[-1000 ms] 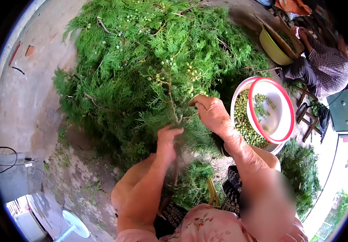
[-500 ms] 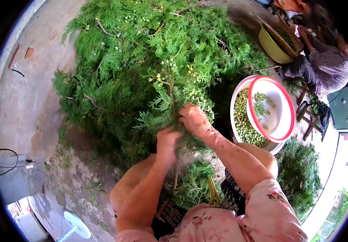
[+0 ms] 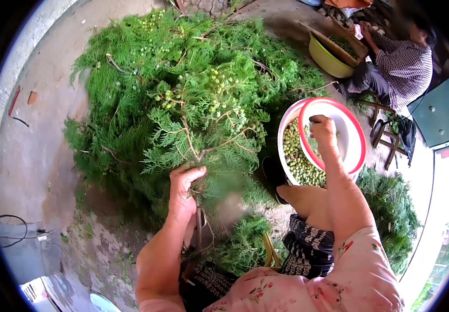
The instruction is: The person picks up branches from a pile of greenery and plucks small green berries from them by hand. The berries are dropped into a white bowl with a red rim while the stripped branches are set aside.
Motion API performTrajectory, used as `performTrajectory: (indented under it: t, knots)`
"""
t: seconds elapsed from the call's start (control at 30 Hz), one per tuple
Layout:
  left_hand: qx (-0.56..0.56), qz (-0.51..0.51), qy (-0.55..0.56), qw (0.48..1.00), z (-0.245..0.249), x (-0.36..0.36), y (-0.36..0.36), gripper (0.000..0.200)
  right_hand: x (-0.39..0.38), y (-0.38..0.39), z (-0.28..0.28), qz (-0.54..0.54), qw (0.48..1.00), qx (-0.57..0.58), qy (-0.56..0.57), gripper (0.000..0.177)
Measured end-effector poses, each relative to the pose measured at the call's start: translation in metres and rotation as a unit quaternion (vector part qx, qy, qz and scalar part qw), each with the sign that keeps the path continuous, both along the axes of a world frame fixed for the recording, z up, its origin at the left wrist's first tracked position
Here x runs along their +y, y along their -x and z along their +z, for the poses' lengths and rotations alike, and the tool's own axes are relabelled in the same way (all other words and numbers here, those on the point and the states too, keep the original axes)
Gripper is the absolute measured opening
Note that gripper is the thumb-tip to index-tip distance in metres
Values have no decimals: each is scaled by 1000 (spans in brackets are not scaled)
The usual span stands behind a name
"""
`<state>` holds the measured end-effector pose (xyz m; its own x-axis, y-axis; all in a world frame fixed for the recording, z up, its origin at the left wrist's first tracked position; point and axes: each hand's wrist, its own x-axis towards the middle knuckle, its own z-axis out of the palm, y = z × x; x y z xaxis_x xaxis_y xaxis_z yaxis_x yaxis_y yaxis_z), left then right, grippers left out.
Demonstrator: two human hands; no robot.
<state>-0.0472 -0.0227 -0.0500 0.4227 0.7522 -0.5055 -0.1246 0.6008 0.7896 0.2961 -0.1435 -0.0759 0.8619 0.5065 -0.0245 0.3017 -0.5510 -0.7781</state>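
My left hand is wrapped round the stem of a leafy evergreen branch, its thumb lying across the wood. Clusters of small pale-green cones show among the branch's sprays. My right hand is over a white basin with a red rim, its fingers curled together. Whatever is in those fingers, if anything, is hidden. This basin overlaps a larger white tub that holds many picked green cones.
A big heap of cut evergreen branches lies in front of me. More greenery lies at my right. At the upper right, a person in a checked shirt sits beside a yellow-green tub. A wooden stool stands nearby.
My right hand has left the branch and moved right, over the red-rimmed basin. My left hand has shifted left and keeps its grip on the stem. The whole view has shifted slightly.
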Motion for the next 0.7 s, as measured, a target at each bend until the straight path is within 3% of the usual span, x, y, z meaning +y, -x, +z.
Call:
performTrajectory:
  t: [0.1, 0.2, 0.37, 0.57, 0.63, 0.7]
  knots:
    - [36, -12, -25, 999, 36, 7, -7, 19, -16, -29, -23, -46, 988, -118, 83, 25]
    - [56, -54, -96, 992, 60, 24, -15, 17, -17, -32, -22, -19, 984, -139, 105, 24]
    - [145, -74, -163, 973, 85, 50, -31, 15, 24, 29, 29, 83, 980, -84, -160, 17]
    - [223, -143, -202, 943, 73, 83, -19, 14, 78, 94, 41, 196, 948, -154, -198, 35]
    - [244, -167, -213, 931, 66, 90, -14, 15, 93, 100, 34, 267, 937, -135, -181, 39]
    - [260, -181, -219, 923, 55, 96, -9, 16, 101, 112, 23, 276, 934, -189, -125, 39]
